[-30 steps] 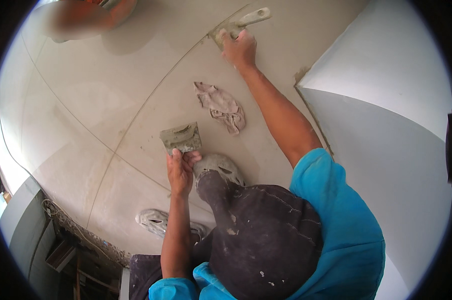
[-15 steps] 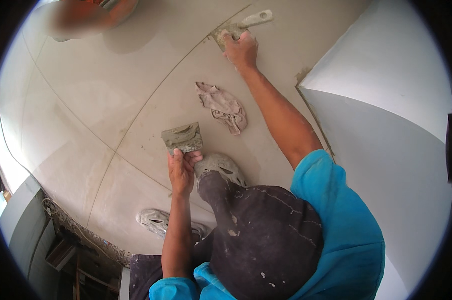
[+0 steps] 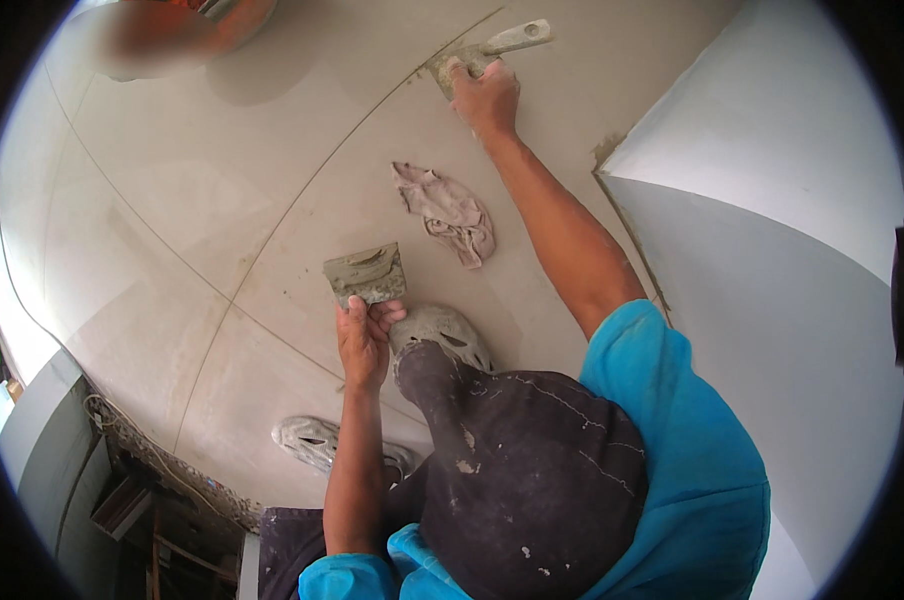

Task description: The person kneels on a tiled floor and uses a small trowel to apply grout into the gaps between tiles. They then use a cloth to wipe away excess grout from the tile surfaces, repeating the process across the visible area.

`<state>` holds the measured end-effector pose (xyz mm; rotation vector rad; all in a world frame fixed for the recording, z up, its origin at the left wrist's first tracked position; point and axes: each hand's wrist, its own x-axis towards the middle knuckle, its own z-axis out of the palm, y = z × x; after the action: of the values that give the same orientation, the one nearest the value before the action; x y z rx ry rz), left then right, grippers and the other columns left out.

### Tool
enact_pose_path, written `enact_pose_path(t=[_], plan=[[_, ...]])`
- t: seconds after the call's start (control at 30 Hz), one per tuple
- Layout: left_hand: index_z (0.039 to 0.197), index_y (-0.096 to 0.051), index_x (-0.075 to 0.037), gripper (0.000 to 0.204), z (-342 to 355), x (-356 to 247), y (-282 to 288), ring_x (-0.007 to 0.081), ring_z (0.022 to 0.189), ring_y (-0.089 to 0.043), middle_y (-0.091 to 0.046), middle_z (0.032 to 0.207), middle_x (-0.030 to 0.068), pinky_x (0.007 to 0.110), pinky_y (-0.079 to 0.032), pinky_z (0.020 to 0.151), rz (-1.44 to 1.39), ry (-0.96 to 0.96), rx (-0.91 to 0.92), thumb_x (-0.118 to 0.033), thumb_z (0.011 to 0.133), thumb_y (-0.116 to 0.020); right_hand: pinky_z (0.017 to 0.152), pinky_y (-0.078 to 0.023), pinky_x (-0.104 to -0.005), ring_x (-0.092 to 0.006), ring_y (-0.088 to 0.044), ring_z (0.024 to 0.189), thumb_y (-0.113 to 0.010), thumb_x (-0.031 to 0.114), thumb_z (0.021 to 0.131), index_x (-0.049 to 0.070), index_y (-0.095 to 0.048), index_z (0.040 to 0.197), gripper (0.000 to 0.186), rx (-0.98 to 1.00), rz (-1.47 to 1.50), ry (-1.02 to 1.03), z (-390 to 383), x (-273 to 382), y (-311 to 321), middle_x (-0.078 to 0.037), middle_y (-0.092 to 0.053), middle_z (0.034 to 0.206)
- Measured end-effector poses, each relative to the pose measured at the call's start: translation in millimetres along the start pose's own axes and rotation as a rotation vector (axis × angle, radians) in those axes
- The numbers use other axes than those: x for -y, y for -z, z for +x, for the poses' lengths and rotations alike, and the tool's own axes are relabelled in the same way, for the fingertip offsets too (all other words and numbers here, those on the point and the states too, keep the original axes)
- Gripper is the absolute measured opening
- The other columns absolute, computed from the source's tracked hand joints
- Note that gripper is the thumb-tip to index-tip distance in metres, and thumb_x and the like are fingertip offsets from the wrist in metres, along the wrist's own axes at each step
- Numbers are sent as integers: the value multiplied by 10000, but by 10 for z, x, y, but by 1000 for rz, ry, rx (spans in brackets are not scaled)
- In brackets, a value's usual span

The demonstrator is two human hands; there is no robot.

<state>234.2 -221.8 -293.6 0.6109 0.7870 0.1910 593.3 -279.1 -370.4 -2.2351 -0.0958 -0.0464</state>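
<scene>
My right hand reaches far out over the floor, its fingers closed on the blade of a putty knife. The knife's pale handle sticks out to the right, and its paste-smeared blade lies by a dark joint between the floor tiles. Nearer to me, my left hand holds a flat, roughly square plate by its near edge, thumb on top. Wet grey paste coats the plate. Between the two hands, a crumpled, stained pinkish rag lies on the tiles.
Large beige floor tiles spread ahead and left. A blurred orange-and-grey round container stands at the far left. A white wall corner rises close on my right. My grey shoes are below; dark clutter fills the lower left.
My right hand and the putty knife have shifted very slightly to the right along the floor. The left hand and its plate stay in place.
</scene>
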Motion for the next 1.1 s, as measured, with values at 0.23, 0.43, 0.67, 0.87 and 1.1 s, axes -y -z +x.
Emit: enact_pose_path(t=[0.23,0.43,0.67,0.87,1.1], plan=[[1314,-422,-57,361,7,4,25,220,914,-652,-620,1137,109,348,-563,794,-7,-6,-9,-301,1047,-422,737,-506,-508,-441,-644,791,-644,379,816,-88,-626,806,468,32,45,-20,-10,38,-15,-263,-651,754],[1318,-417,-59,363,-7,-4,29,224,916,-652,-611,1154,113,354,-564,794,-15,2,-13,-301,1047,-422,701,-513,-495,-434,-660,750,-658,365,798,-81,-629,812,448,75,154,-197,-94,273,108,-243,-661,718],[1290,-440,-31,371,-5,-9,-2,216,932,-632,-602,1162,117,350,-562,795,-11,-1,-4,-309,1045,-427,711,-514,-488,-424,-664,765,-656,385,786,-64,-630,729,453,29,92,-133,-31,85,17,-253,-661,737],[1315,-418,-56,362,-1,-22,-6,218,921,-646,-604,1163,113,350,-563,790,-13,11,-13,-299,1046,-426,745,-507,-498,-427,-659,796,-645,366,800,-71,-630,749,441,6,31,-42,12,57,-2,-261,-659,745],[1331,-409,-57,370,-6,-15,12,218,923,-645,-597,1182,113,346,-559,795,-8,18,5,-295,1048,-423,484,-513,-371,-251,-630,532,-722,245,819,-54,-566,780,339,-10,84,10,27,-6,-48,-150,-617,662]])
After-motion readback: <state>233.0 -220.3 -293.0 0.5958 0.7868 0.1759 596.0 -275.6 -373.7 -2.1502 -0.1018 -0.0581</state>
